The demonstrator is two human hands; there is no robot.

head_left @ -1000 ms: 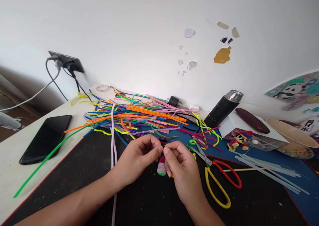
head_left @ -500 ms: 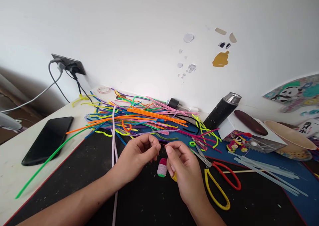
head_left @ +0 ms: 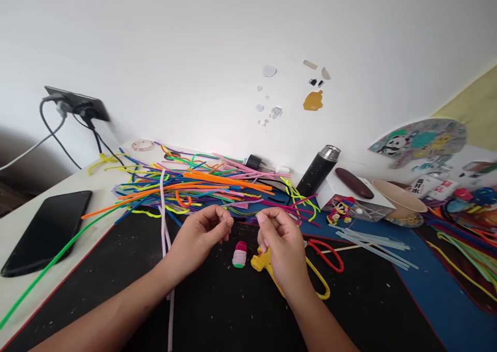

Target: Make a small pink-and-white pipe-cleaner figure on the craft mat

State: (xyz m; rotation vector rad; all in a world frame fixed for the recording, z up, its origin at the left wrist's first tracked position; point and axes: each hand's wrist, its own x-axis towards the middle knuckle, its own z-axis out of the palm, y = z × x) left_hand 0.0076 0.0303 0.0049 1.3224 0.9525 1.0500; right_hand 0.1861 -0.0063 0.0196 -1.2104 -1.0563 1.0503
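Note:
My left hand (head_left: 207, 234) is closed in a pinch, thumb against fingertips, above the black mat (head_left: 217, 310). Across a small gap, my right hand (head_left: 282, 243) is pinched the same way. Anything between the fingers is too small to make out. Just below the gap lies a small wound fuzzy piece (head_left: 239, 255) in magenta, pale pink and green. A yellow fuzzy shape (head_left: 262, 261) is partly hidden by my right hand. Scissors with a red and a yellow handle (head_left: 334, 264) lie to its right, their blades mostly covered by the hand.
Behind the hands spreads a pile of colourful pipe cleaners (head_left: 202, 181). Pale lilac stems (head_left: 163, 228) pass by my left forearm. A phone (head_left: 46, 233) lies left. A black flask (head_left: 318, 171), tissue box (head_left: 376, 207), small figure (head_left: 340, 210) and glue sticks (head_left: 376, 246) are right.
The view has swung to the right, so the tabletop things appear farther left. The gap between my two pinched hands has widened. More of the yellow fuzzy shape shows.

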